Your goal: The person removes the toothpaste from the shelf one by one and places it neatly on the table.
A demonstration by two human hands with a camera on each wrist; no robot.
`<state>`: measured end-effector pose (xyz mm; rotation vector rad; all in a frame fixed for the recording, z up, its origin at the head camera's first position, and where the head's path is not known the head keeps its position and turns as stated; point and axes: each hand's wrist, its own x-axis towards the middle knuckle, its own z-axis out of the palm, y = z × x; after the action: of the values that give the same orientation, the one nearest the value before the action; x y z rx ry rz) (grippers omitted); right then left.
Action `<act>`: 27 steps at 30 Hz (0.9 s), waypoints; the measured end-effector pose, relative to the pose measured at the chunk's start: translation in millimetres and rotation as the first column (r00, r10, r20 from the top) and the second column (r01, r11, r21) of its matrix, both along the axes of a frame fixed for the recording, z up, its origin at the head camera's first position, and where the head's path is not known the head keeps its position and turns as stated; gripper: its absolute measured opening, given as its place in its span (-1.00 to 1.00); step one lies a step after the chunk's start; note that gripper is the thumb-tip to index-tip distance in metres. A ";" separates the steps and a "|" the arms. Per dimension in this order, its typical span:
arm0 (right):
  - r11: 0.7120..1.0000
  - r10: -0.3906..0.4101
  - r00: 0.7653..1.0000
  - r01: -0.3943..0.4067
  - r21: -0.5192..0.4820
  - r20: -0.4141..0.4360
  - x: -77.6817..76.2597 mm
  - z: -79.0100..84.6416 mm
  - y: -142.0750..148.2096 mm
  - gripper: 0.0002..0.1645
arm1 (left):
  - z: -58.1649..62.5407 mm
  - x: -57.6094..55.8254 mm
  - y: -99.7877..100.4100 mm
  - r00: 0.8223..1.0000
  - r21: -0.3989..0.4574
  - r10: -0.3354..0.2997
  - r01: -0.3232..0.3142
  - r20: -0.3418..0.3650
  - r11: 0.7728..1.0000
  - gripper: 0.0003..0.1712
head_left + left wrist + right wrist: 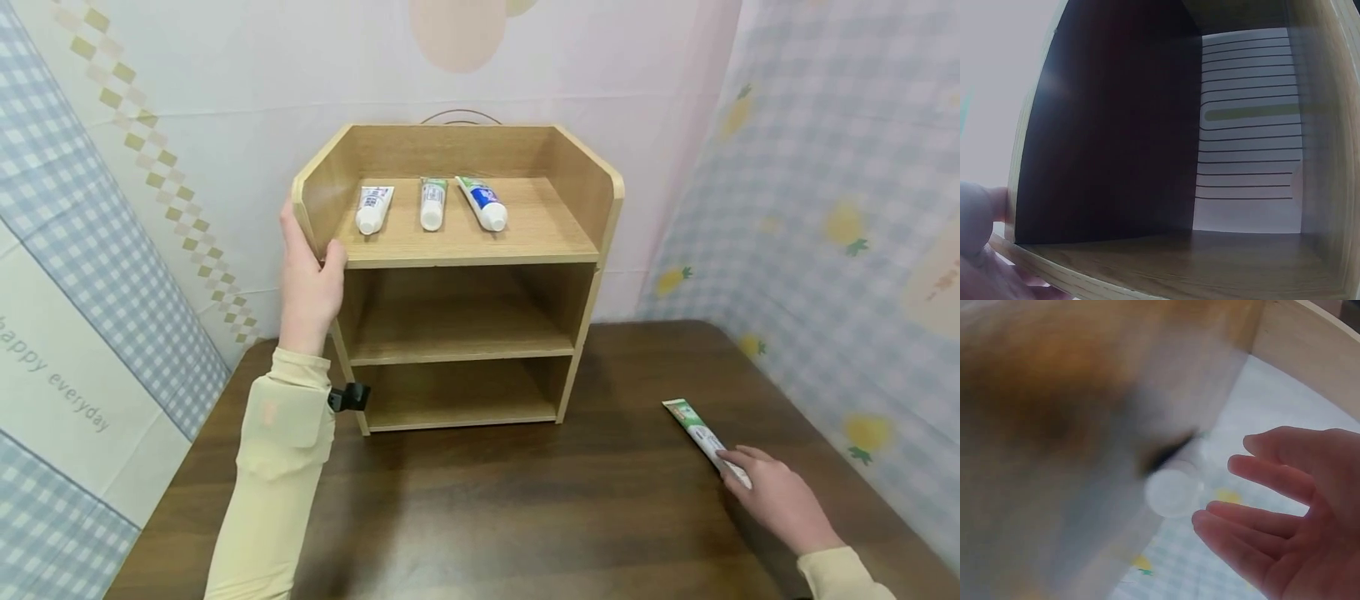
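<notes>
On the table stands a wooden shelf [465, 256] with two lower compartments and a walled top. My left hand [311, 287] grips the edge of its left side panel; the left wrist view has part of that hand [985, 250] at the shelf's edge. To the right, a green-and-white toothpaste tube [697, 433] lies on the table. My right hand [780, 496] is at its near end, partly covering it in the head view. In the right wrist view the right hand [1285, 506] has its fingers extended and spread, beside the tube's white cap [1174, 490].
Three toothpaste tubes lie on the shelf's top board: a white one [373, 209] at left, a green-and-white one [432, 204] in the middle, a blue-and-white one [483, 205] at right. Patterned cloth [810, 167] hangs behind and beside the brown table [525, 508].
</notes>
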<state>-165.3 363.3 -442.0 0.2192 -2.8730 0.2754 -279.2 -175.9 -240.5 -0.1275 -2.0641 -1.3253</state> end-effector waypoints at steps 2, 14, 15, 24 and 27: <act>1.000 -0.003 1.000 0.003 0.014 0.006 0.3 6.8 -1.6 -0.67 | -0.5 -0.3 0.8 1.000 0.001 0.001 -0.001 -0.005 1.000 -0.15; 0.995 0.070 0.992 -0.076 -0.061 -0.102 -3.7 59.8 -45.6 -0.76 | -3.2 -4.1 -2.8 0.999 0.051 -0.029 0.031 -0.035 0.998 -0.16; 0.993 0.080 0.990 -0.089 -0.073 -0.116 -5.7 64.2 -53.4 -0.76 | -3.4 -3.6 -3.6 0.999 0.052 -0.023 0.024 -0.035 0.998 -0.17; 0.949 0.227 0.916 -0.284 -0.136 -0.331 -22.1 107.0 -119.0 -0.78 | -2.9 -3.9 1.2 0.999 0.031 0.000 0.001 -0.035 1.000 -0.19; 0.927 0.274 0.874 -0.351 -0.131 -0.401 -29.1 123.6 -134.7 -0.77 | -2.7 -4.6 2.3 0.999 0.034 -0.010 0.011 -0.044 0.999 -0.19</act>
<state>-194.4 228.6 -318.4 0.6319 -2.3985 0.5183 -283.8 -173.7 -243.3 -0.1509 -2.0064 -1.3515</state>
